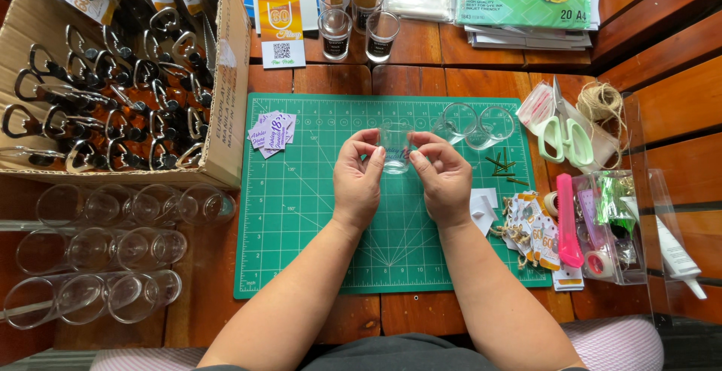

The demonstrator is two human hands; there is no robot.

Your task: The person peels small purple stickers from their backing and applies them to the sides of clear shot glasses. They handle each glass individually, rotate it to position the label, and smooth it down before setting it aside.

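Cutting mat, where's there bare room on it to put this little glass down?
The green cutting mat is bare along its lower left, below the purple stickers and left of the left hand. The top strip is also free. It's crowded on the right: two empty glasses, small dark clips and tags. Both hands hold the small glass.

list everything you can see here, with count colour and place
small glass: one, clear, held over the mat
cutting mat: one, green, table centre
glasses lying on mat: two, clear, far right corner
stickers: small pile, purple and white, mat's left
cardboard box: one, brown, far left, full of metal bottle openers
upright glasses: four, clear, far centre
scissors: one, pale green, right
twine: one ball, tan, right
left hand: fingers on the glass
right hand: fingers on the glass
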